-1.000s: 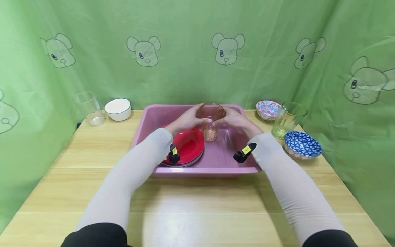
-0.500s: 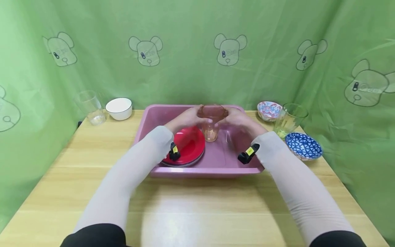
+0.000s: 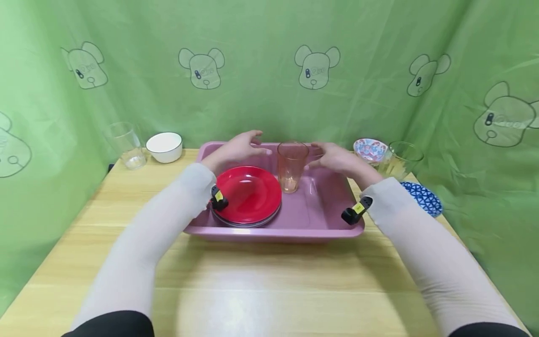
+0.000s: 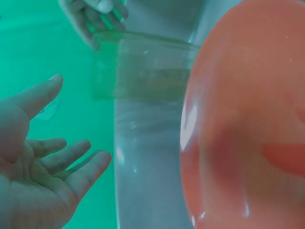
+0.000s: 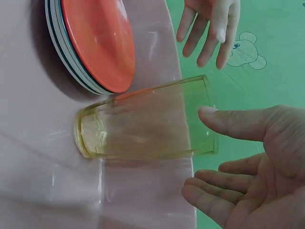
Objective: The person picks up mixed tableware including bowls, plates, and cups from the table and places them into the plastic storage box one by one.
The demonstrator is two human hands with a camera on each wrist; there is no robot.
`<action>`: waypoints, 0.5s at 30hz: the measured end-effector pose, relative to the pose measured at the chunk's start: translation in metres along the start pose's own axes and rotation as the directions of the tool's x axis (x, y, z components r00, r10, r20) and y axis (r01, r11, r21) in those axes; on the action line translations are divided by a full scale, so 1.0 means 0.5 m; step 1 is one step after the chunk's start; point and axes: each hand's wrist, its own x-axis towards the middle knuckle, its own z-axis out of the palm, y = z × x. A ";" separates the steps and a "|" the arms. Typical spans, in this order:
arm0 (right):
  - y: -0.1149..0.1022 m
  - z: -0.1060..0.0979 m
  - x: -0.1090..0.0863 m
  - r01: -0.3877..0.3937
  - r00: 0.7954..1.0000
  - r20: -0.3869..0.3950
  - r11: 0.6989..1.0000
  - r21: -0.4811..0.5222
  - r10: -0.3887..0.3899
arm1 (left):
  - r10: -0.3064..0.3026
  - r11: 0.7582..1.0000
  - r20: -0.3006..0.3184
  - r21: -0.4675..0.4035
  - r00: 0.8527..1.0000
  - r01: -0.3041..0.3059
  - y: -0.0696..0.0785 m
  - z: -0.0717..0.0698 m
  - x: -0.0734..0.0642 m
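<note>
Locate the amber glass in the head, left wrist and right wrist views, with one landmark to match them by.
Head: amber glass just right of centre, upright in the pink basin.
Left wrist: amber glass above and left of centre, turned sideways, rim leftward.
Right wrist: amber glass near the middle, turned sideways, rim rightward.
Shared landmark: red plate, left in head, right in left wrist, upper left in right wrist.

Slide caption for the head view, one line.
Left hand and right hand, open, flank an upright glass beside a red plate in a pink tub.
</note>
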 end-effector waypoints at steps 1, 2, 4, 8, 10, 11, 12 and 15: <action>0.000 -0.003 -0.005 -0.003 1.000 -0.005 1.000 -0.017 0.003 | 0.003 1.000 -0.008 -0.009 1.000 -0.003 -0.002 -0.008 -0.005; 0.001 -0.005 -0.009 0.000 1.000 -0.008 1.000 -0.028 0.000 | 0.006 1.000 -0.015 -0.018 1.000 -0.006 -0.004 -0.016 -0.010; 0.002 -0.008 -0.017 0.008 1.000 -0.012 0.999 -0.035 -0.008 | 0.006 1.000 -0.033 -0.023 0.999 -0.007 -0.007 -0.032 -0.020; 0.007 -0.014 -0.029 0.025 1.000 -0.014 0.999 -0.025 -0.025 | -0.011 0.999 -0.068 -0.052 0.998 0.008 -0.018 -0.061 -0.040; 0.010 -0.016 -0.033 0.033 0.999 -0.023 0.999 -0.027 -0.034 | -0.024 0.997 -0.080 -0.078 0.996 0.018 -0.027 -0.073 -0.051; 0.012 -0.018 -0.035 0.037 0.999 -0.027 0.999 -0.023 -0.038 | -0.029 0.996 -0.085 -0.089 0.996 0.022 -0.031 -0.079 -0.057; 0.015 -0.019 -0.036 0.042 0.999 -0.033 0.999 -0.022 -0.042 | -0.035 0.995 -0.090 -0.097 0.995 0.026 -0.037 -0.085 -0.063; 0.020 -0.024 -0.044 0.061 0.997 -0.051 0.998 -0.017 -0.062 | -0.048 0.994 -0.110 -0.101 0.993 0.037 -0.051 -0.099 -0.083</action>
